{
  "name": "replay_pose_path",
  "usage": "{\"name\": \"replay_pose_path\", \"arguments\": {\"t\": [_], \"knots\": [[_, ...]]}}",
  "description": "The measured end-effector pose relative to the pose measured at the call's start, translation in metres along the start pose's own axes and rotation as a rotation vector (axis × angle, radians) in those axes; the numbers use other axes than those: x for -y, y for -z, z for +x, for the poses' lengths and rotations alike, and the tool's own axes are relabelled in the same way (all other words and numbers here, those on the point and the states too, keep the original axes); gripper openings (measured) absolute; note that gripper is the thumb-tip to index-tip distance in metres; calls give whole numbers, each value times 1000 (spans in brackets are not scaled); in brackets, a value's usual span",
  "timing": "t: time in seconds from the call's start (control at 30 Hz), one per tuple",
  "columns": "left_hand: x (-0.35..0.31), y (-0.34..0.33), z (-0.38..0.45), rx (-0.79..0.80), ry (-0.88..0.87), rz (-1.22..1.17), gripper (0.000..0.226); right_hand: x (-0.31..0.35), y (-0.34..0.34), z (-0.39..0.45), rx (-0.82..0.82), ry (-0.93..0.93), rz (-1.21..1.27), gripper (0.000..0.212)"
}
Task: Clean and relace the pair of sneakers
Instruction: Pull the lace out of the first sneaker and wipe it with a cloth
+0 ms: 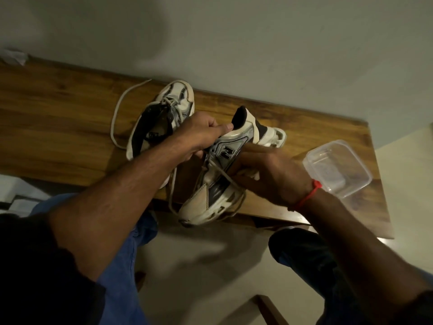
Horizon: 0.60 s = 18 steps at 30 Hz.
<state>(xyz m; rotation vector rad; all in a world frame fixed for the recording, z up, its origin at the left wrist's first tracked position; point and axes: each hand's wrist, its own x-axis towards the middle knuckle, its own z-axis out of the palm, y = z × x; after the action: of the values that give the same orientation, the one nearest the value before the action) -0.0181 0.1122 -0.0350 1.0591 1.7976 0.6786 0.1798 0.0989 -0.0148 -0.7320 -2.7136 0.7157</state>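
Your left hand (201, 134) held the near shoe (218, 172) by its heel, thumb pressed on the collar in a tight grip. Your right hand (264, 174) pinched something white against that shoe's side. The shoe lay at the near edge of the worktop (58, 118), with a big "N" on it. Its lace (222, 178) hung loose. The other shoe (161, 118) sat behind it, with a small label too blurry to read. A clear tub (337, 168) stood to the right.

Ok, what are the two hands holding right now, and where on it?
The left hand grips the silver-and-white sneaker at its collar. The right hand holds its side near the laces, apparently with a white cloth.
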Motion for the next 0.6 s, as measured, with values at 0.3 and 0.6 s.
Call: {"name": "replay_pose_path", "arguments": {"t": [0.3, 0.6], "knots": [[3, -4, 3, -18, -14, 80, 37, -4, -11, 2, -53, 12, 27, 14], [3, -2, 2, -28, 2, 76, 37, 15, -24, 2, -82, 75, 38, 10]]}}
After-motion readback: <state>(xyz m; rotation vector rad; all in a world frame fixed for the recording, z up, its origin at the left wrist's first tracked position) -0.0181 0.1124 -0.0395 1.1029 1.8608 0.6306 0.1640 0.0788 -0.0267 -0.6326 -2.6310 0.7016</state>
